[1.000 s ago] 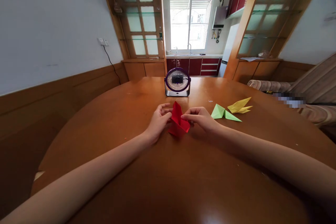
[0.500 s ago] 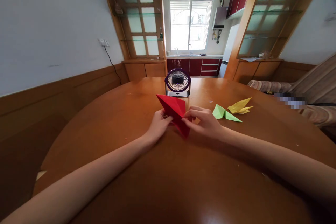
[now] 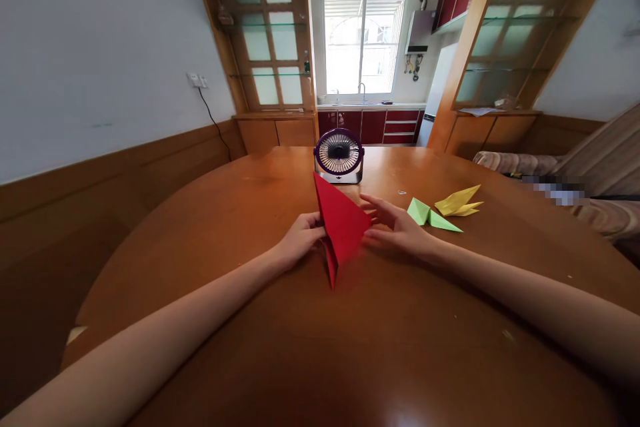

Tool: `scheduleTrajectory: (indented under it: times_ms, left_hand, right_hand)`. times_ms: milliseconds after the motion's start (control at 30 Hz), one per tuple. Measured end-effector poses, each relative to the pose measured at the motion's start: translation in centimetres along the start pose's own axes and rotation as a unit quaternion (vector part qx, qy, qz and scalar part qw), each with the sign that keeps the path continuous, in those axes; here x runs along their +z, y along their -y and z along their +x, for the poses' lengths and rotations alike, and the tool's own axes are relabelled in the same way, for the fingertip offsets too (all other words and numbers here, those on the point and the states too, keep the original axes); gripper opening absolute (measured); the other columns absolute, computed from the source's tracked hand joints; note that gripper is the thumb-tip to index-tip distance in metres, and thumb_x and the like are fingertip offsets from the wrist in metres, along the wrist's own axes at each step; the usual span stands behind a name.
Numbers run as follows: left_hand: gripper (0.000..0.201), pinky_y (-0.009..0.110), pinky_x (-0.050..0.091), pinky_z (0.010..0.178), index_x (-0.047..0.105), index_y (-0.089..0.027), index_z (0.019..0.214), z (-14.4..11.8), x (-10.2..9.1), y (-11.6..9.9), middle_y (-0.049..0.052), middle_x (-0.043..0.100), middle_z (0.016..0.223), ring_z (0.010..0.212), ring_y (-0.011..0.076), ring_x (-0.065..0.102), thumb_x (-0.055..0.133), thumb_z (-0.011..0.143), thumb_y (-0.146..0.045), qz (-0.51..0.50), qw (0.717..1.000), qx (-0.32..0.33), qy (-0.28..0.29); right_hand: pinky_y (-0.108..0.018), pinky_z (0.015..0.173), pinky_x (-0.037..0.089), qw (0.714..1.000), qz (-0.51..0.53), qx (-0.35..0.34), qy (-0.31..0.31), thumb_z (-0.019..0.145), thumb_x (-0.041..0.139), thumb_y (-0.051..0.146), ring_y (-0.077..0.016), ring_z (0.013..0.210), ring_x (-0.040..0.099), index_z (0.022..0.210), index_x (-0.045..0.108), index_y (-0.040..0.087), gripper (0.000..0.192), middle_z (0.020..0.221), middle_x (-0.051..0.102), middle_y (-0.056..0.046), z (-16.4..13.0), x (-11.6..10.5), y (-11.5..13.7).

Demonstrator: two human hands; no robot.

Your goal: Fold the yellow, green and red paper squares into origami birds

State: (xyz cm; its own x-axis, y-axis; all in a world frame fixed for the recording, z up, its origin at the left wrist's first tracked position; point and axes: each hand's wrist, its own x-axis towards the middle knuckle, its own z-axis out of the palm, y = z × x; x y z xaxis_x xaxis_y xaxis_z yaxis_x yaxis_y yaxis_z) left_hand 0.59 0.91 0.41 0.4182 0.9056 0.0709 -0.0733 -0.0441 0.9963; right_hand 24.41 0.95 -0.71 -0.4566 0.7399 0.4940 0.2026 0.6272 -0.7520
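A folded piece of red paper (image 3: 343, 219) stands tilted over the table in the middle of the head view, one point up and a narrow point down. My left hand (image 3: 301, 239) pinches its left edge, thumb in front and the other fingers partly hidden behind. At the right corner of the paper is my right hand (image 3: 395, 225), its fingers apart around that corner; whether the fingertips touch it is hard to make out. Right of that hand lie a folded green paper (image 3: 430, 215) and a folded yellow paper (image 3: 457, 201).
A small purple fan (image 3: 339, 153) stands on the wooden table (image 3: 280, 347) just beyond the red paper. Behind the table are glass-shelved cabinets (image 3: 273, 33) and a kitchen with a window. A striped sofa (image 3: 600, 160) is at the right.
The red paper has turned, so a broad flat face now shows and its narrow point hangs lower and further left. My right hand's fingers have loosened and spread at its corner.
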Motion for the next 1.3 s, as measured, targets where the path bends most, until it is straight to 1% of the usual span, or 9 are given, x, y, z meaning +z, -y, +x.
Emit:
scheduleTrajectory:
  times_ms: [133,400,600,700,800,967,1100,1200,1300]
  left_hand:
    - [0.021,0.022,0.044,0.048,0.072,-0.016,0.081,0.4,-0.3,0.8,0.004,0.071,0.07,0.051,0.0132,0.06,0.075,0.063,-0.025,-0.017,1.0,-0.005,-0.011]
    - [0.025,0.022,0.04,0.048,0.07,-0.014,0.089,0.6,-0.9,1.2,0.006,0.07,0.076,0.054,0.013,0.059,0.071,0.065,-0.021,0.009,0.999,-0.027,-0.023]
    - [0.039,0.022,0.049,0.062,0.059,-0.019,0.113,1.0,-1.5,0.6,0.008,0.066,0.11,0.089,0.0173,0.064,0.066,0.078,-0.033,-0.017,0.992,0.057,-0.114]
    - [0.045,0.025,0.052,0.071,0.054,-0.021,0.122,1.1,-1.8,0.4,0.009,0.062,0.12,0.105,0.0213,0.06,0.059,0.084,-0.045,-0.007,0.99,0.077,-0.115]
    - [0.053,0.03,0.052,0.08,0.05,-0.019,0.129,1.0,-2.0,0.2,0.011,0.062,0.121,0.108,0.0224,0.06,0.051,0.088,-0.053,-0.017,0.991,0.092,-0.095]
    - [0.05,0.031,0.048,0.088,0.06,-0.016,0.117,0.6,-2.0,-0.2,0.011,0.064,0.116,0.105,0.0216,0.061,0.048,0.089,-0.055,-0.009,0.988,0.126,-0.086]
    - [0.035,0.03,0.049,0.084,0.067,-0.017,0.103,0.0,-1.9,-0.2,0.008,0.065,0.111,0.099,0.0207,0.062,0.061,0.083,-0.045,0.013,0.99,0.117,-0.076]
    - [0.029,0.032,0.05,0.08,0.069,-0.018,0.1,-0.5,-1.6,0.1,0.006,0.067,0.101,0.087,0.0191,0.063,0.066,0.08,-0.038,0.041,0.993,0.094,-0.052]
    - [0.023,0.033,0.049,0.084,0.07,-0.02,0.097,-0.8,-1.3,0.2,0.006,0.067,0.105,0.094,0.0207,0.063,0.067,0.08,-0.035,0.116,0.983,0.139,-0.03]
  right_hand:
    - [-0.036,0.081,0.053,1.0,-0.008,0.029,0.0,0.081,0.068,0.034,-0.0152,0.08,0.06,0.138,0.049,0.02,0.062,0.106,0.067,-0.008,-0.7,0.4,-0.4]
    - [-0.035,0.079,0.052,0.998,-0.065,-0.012,-0.011,0.082,0.069,0.038,-0.0157,0.082,0.06,0.131,0.058,0.021,0.053,0.112,0.068,-0.009,-1.0,0.6,-0.1]
    - [-0.034,0.077,0.051,0.993,-0.115,-0.021,-0.005,0.086,0.065,0.038,-0.0162,0.081,0.059,0.128,0.061,0.02,0.047,0.099,0.068,-0.008,-1.1,0.5,-0.1]
    - [-0.032,0.073,0.051,0.989,-0.146,-0.031,-0.002,0.088,0.062,0.036,-0.0154,0.077,0.058,0.128,0.061,0.02,0.043,0.092,0.066,-0.007,-1.2,0.5,0.1]
    - [-0.03,0.07,0.05,0.981,-0.187,-0.057,-0.002,0.093,0.056,0.035,-0.0146,0.075,0.057,0.131,0.058,0.021,0.041,0.092,0.065,-0.007,-1.3,0.5,0.2]
    - [-0.032,0.067,0.048,0.924,-0.352,-0.147,-0.01,0.096,0.049,0.033,-0.017,0.071,0.057,0.129,0.06,0.02,0.037,0.086,0.065,-0.009,-1.6,0.0,-0.6]
    - [-0.035,0.073,0.05,0.878,-0.441,-0.178,0.047,0.098,0.043,0.025,-0.0191,0.079,0.061,0.129,0.059,0.021,0.036,0.093,0.068,-0.01,-1.9,-1.0,-1.0]
    - [-0.037,0.074,0.052,0.874,-0.44,-0.181,0.095,0.098,0.037,0.022,-0.0209,0.084,0.062,0.133,0.055,0.019,0.039,0.1,0.067,-0.013,-2.1,-1.5,-0.8]
    - [-0.04,0.08,0.052,0.891,-0.403,-0.171,0.12,0.098,0.038,0.024,-0.0225,0.095,0.063,0.133,0.055,0.019,0.039,0.11,0.065,-0.015,-2.4,-1.8,-0.4]
